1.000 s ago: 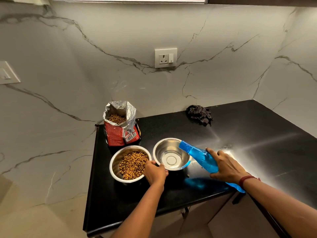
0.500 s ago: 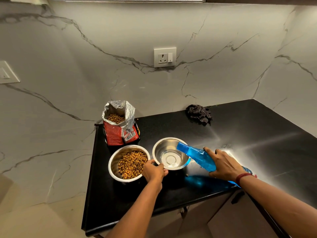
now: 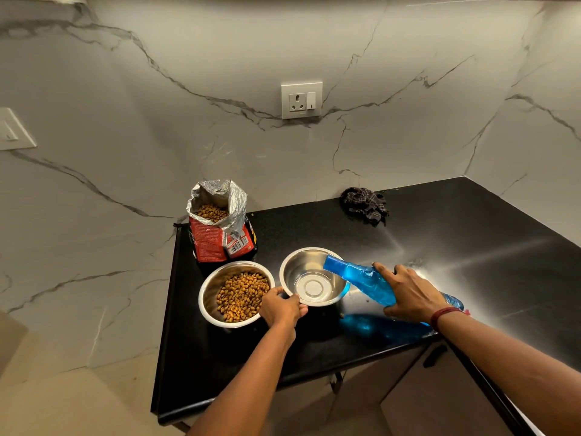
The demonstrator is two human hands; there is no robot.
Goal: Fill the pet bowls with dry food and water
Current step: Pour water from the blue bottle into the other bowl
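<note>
Two steel bowls sit side by side on the black counter (image 3: 314, 347). The left bowl (image 3: 210, 297) holds brown kibble. The right bowl (image 3: 298, 265) shows a bare shiny bottom; I cannot tell whether water is in it. My left hand (image 3: 283, 308) grips the right bowl's near rim. My right hand (image 3: 408, 292) holds a blue plastic bottle (image 3: 358, 275) tipped down to the left, its mouth over the right bowl's rim. An open red food bag (image 3: 220, 237) with kibble inside stands behind the left bowl.
A dark crumpled cloth (image 3: 364, 204) lies at the back by the marble wall. A wall socket (image 3: 301, 100) is above the counter. The counter's left and front edges drop off to the floor; cabinet doors (image 3: 440, 398) are below.
The bottle's mouth has moved further left over the right bowl and tilted lower. My left hand stays on the bowl's rim.
</note>
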